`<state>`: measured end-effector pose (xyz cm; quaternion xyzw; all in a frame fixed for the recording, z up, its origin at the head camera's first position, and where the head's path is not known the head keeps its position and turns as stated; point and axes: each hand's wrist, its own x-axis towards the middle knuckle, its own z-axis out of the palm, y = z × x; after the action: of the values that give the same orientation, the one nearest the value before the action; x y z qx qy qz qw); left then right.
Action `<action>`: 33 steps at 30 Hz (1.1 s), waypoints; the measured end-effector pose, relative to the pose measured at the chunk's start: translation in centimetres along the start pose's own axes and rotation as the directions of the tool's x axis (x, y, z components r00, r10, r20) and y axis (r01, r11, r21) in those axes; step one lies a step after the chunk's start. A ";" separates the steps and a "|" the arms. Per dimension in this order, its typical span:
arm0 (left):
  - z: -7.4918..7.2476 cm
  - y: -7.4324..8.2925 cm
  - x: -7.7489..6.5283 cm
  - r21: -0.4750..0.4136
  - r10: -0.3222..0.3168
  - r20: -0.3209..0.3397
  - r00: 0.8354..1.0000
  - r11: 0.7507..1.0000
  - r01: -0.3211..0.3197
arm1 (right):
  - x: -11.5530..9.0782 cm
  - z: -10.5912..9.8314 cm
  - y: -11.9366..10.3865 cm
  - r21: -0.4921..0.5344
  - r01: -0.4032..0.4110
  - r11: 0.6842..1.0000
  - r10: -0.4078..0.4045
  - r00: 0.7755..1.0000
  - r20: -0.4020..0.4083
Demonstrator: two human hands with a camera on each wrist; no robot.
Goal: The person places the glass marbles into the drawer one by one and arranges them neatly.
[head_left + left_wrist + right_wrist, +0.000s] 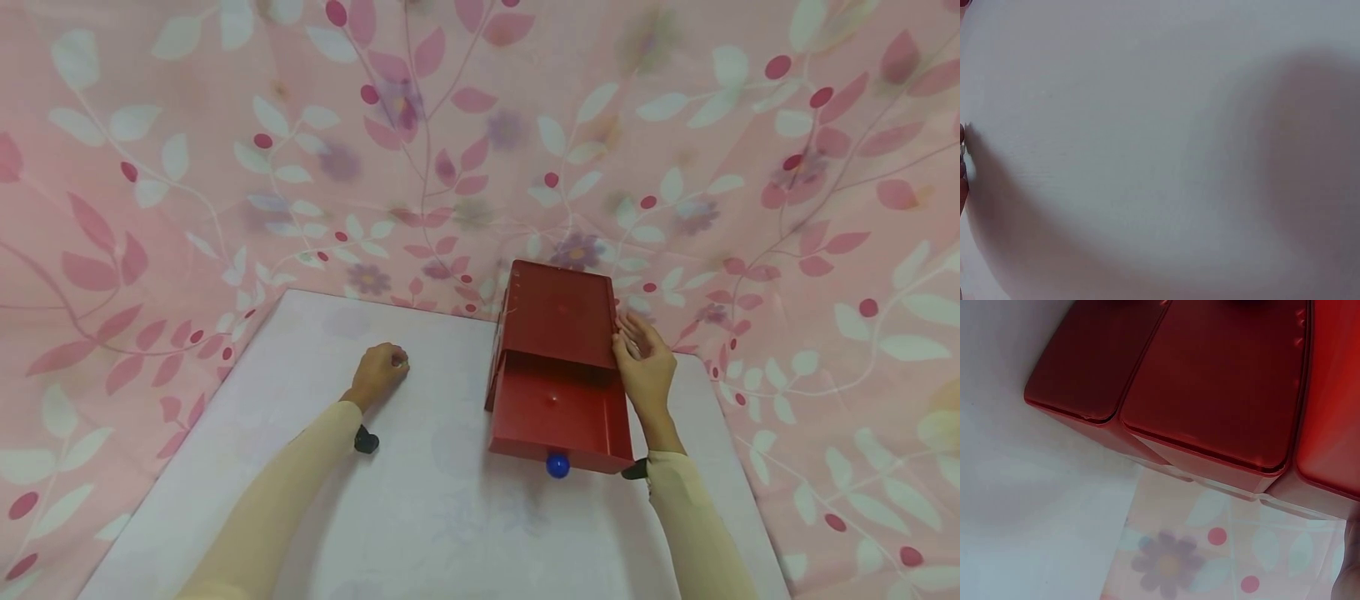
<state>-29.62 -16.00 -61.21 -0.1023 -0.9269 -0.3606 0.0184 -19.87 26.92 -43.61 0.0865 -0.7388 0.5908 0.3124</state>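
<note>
A red drawer unit point(562, 312) stands at the back of the table, its top drawer point(555, 408) pulled out toward me. A blue ball knob point(557, 466) sits on that drawer's front, and no objects show inside it. My right hand point(647, 358) rests against the unit's right side, fingers fairly straight. To the left of the unit, my left hand point(377, 372) is low over the table with fingers curled, pinching a small pale, shiny thing point(402, 362) too small to identify. Only fingertips point(962, 169) show in the left wrist view.
A white cloth covers the table point(420, 500). Pink floral fabric point(450, 150) hangs behind and at both sides. Lower drawer fronts point(1210, 381) of the unit appear closed in the right wrist view. Each wrist wears a dark camera mount point(366, 440).
</note>
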 end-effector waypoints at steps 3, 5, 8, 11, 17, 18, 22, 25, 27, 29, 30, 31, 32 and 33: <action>-0.1 0.2 -0.2 -0.035 -0.013 -0.012 1.000 0.999 0.013 | 0.0 0.0 0.0 -0.008 -0.005 1.000 0.005 1.000 0.001; -0.3 0.4 -0.3 -0.061 -0.019 -0.024 1.000 0.998 0.018 | 0.0 0.0 -0.1 -0.011 -0.009 1.000 0.009 1.000 0.003; -0.5 0.7 -0.4 -0.096 -0.024 -0.044 0.999 0.995 0.020 | -0.1 0.0 -0.1 -0.014 -0.014 1.000 0.014 1.000 0.003; -0.7 1.0 -0.4 -0.112 -0.029 -0.061 0.998 0.993 0.022 | -0.1 0.0 -0.1 -0.013 -0.015 1.000 0.015 1.000 0.003; -1.1 1.5 -0.3 -0.163 -0.033 -0.084 0.996 0.986 0.018 | -0.1 0.1 -0.3 -0.016 -0.012 1.000 0.012 1.000 0.002; -1.1 1.6 -0.3 -0.172 -0.023 -0.092 0.996 0.985 0.007 | -0.1 0.1 -0.3 -0.016 -0.009 1.000 0.009 1.000 0.002; -0.9 1.8 -0.1 -0.201 0.034 -0.128 0.991 0.978 -0.060 | 0.0 0.1 -0.3 -0.013 -0.007 1.000 0.007 1.000 0.001; -0.9 2.1 -0.1 -0.230 0.064 -0.142 0.988 0.968 -0.096 | -0.1 0.1 -0.3 -0.017 -0.007 1.000 0.006 1.000 -0.002; -0.9 2.5 -0.1 -0.252 0.065 -0.141 0.988 0.963 -0.100 | -0.1 0.2 -0.2 -0.019 -0.005 1.000 0.005 1.000 -0.003; -0.9 2.8 -0.1 -0.267 0.065 -0.135 0.989 0.959 -0.099 | -0.1 0.2 -0.3 -0.021 -0.001 1.000 0.000 1.000 -0.004; -1.0 3.0 -0.1 -0.270 0.067 -0.134 0.989 0.957 -0.102 | -0.1 0.2 -0.3 -0.021 0.002 1.000 -0.002 1.000 -0.003; -1.0 3.2 -0.2 -0.273 0.069 -0.131 0.989 0.956 -0.103 | -0.1 0.2 -0.3 -0.020 0.004 1.000 -0.004 1.000 -0.003; -1.0 3.3 -0.2 -0.276 0.069 -0.129 0.989 0.956 -0.103 | -0.1 0.2 -0.3 -0.018 0.005 1.000 -0.005 1.000 -0.002; -1.0 3.5 -0.2 -0.276 0.076 -0.129 0.989 0.955 -0.110 | -0.1 0.2 -0.3 -0.016 0.007 1.000 -0.007 1.000 -0.001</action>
<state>-28.78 -14.19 -58.17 -0.1261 -0.8575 -0.4931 0.0749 -19.70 26.59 -43.42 0.0862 -0.7430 0.5839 0.3155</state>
